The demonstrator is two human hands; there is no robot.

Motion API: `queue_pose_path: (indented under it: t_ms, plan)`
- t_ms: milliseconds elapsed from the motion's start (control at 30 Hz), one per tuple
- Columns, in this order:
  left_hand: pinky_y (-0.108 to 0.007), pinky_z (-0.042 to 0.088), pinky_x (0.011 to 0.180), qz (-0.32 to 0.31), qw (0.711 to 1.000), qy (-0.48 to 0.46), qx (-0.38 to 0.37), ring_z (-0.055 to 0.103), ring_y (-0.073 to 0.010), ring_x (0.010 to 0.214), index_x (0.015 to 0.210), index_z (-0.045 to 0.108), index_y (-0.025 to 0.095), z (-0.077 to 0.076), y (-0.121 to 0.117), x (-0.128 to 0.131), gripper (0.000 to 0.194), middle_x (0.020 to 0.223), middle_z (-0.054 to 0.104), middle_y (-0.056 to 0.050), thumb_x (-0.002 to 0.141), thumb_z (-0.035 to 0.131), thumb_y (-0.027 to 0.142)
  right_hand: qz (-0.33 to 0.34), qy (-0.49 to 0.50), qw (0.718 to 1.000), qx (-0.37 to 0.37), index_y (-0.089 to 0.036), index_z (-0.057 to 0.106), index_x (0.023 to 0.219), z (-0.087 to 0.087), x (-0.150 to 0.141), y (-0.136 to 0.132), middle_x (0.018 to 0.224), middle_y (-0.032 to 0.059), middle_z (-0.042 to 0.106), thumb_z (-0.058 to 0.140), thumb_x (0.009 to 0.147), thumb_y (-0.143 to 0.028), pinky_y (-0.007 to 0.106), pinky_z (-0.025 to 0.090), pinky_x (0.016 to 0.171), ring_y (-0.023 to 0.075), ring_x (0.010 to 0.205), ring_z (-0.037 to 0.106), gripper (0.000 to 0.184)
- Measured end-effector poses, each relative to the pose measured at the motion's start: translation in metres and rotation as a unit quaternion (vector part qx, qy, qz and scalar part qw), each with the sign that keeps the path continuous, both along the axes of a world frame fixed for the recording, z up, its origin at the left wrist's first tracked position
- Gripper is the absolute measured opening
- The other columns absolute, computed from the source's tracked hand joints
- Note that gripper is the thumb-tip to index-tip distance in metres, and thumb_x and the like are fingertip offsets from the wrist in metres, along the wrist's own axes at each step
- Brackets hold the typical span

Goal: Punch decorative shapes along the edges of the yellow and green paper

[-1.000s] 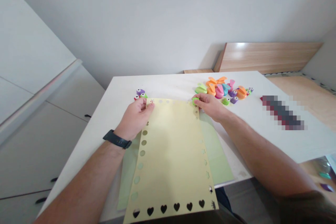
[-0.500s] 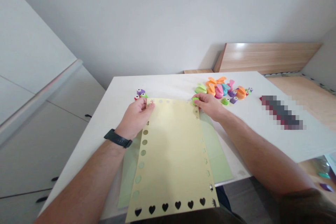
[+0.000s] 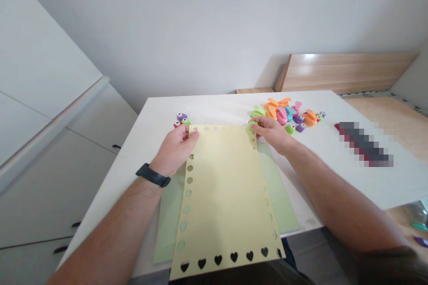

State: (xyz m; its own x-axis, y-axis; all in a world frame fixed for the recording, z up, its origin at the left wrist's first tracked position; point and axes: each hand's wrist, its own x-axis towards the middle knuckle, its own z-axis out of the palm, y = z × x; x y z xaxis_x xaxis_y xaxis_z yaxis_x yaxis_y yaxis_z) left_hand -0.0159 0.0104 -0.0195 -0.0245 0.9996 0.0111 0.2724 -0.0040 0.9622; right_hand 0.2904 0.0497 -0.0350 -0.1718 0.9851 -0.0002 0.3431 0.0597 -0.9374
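A yellow sheet of paper (image 3: pixel 227 187) slopes toward me, its lower end over the table's front edge. Punched holes line its borders: hearts along the bottom, circles down the left, small stars down the right. My left hand (image 3: pixel 173 149), with a dark wristband, pinches the sheet near its upper left corner. At the upper right corner, my right hand (image 3: pixel 272 133) closes around a small green paper punch (image 3: pixel 253 125), which hides part of that corner. Under the yellow paper lies a pale green sheet (image 3: pixel 282 205).
Several colourful paper punches (image 3: pixel 281 115) are heaped beyond my right hand. A few small punches with eyes (image 3: pixel 182 119) stand beyond my left hand. The white table (image 3: pixel 214 107) also carries a blurred dark and red item (image 3: pixel 364 144) at right. White cabinets (image 3: pixel 60 164) flank the left side.
The view has shifted slightly, so most things appear a little farther right. The sheet's lower end has moved slightly up and right. Both hands keep their holds.
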Motion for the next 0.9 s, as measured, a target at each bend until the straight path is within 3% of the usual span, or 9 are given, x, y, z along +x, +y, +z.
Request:
queue_pose_path:
  t_ms: [200,500,900]
  plan:
    - [-0.030,0.047,0.061,0.023,0.999,0.021,0.011,0.061,-0.0194,0.066,0.087,0.066,0.020,0.004,-0.001,0.000,0.028,0.071,0.068,-0.001,0.077,0.071,0.045,0.001,0.091,0.995,-0.030,-0.022,0.065,0.103,0.009,0.000,-0.003,0.084,0.0002,0.064,0.069,0.083,-0.042,0.028,0.048,0.066,0.0148,0.074,0.058,0.029]
    - [-0.029,0.046,0.061,0.012,0.999,0.034,0.012,0.060,-0.0193,0.066,0.090,0.066,0.019,0.003,-0.001,-0.001,0.029,0.072,0.068,-0.001,0.079,0.070,0.046,-0.056,0.137,0.989,-0.022,-0.018,0.066,0.101,0.017,-0.003,-0.003,0.082,0.0020,0.063,0.076,0.076,-0.046,0.031,0.050,0.067,0.0145,0.072,0.057,0.039]
    - [-0.029,0.049,0.067,-0.016,1.000,0.014,0.004,0.065,-0.0196,0.075,0.093,0.063,0.020,-0.004,0.003,-0.003,0.026,0.088,0.072,-0.003,0.084,0.066,0.045,-0.066,0.168,0.983,0.031,-0.021,0.066,0.106,0.025,-0.003,-0.005,0.096,0.0039,0.067,0.073,0.081,-0.050,0.028,0.051,0.070,0.0151,0.083,0.063,0.039]
